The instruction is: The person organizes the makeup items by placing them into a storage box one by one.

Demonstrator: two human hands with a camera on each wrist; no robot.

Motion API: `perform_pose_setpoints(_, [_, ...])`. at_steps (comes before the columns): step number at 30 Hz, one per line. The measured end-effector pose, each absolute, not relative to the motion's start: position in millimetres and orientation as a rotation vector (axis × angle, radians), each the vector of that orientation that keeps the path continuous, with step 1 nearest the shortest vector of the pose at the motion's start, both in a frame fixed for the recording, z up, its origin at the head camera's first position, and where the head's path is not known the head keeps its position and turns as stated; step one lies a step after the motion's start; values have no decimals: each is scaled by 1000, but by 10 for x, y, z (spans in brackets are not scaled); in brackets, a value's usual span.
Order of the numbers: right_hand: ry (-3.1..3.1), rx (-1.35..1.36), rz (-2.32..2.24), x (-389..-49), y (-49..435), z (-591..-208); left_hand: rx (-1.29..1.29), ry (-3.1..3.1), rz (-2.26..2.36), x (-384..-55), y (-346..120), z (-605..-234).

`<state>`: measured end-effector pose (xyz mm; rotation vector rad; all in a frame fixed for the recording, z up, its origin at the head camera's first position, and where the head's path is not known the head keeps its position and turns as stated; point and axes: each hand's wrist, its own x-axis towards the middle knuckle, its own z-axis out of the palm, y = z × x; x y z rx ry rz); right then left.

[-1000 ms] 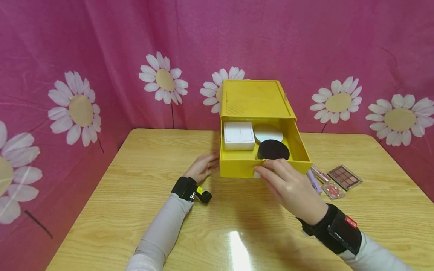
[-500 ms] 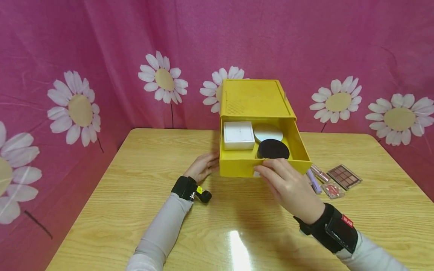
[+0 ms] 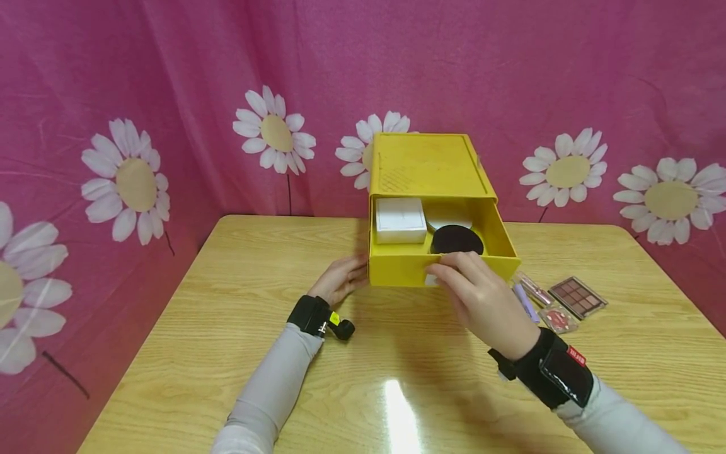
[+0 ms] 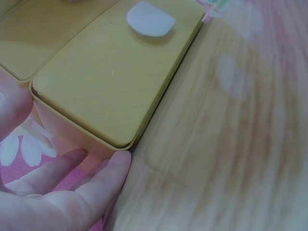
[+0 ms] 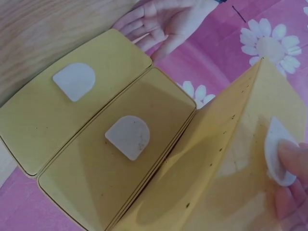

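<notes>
A yellow drawer cabinet (image 3: 425,164) stands on the wooden table with its top drawer (image 3: 391,271) pulled out. My right hand (image 3: 488,302) pinches the white handle (image 5: 273,154) on that drawer's front. In the right wrist view, two lower drawers with white tab handles are closed. My left hand (image 3: 340,280) rests against the cabinet's left side, its fingers extended near the bottom front corner (image 4: 126,144). Inside the top drawer lie a white box (image 3: 399,221), a black round-topped container (image 3: 456,239) and a white round item (image 3: 448,222) partly covered by the cabinet top.
Right of the cabinet, a makeup palette (image 3: 578,296), a compact with reddish powder (image 3: 558,318), a purple tube (image 3: 525,302) and a shiny pinkish tube (image 3: 534,289) lie on the table (image 3: 238,271). A pink daisy-print curtain (image 3: 465,75) hangs behind.
The top drawer has slid slightly inward with its contents, and my right hand has moved forward with it. My left hand stays in place.
</notes>
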<state>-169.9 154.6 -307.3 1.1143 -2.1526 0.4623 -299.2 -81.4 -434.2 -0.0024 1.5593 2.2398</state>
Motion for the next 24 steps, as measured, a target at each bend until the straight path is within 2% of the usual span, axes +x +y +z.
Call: perform_pose_setpoints(24, [-2161, 1033, 498, -2346, 1486, -2998, -29, 1565, 2244, -3006, -805, -4347])
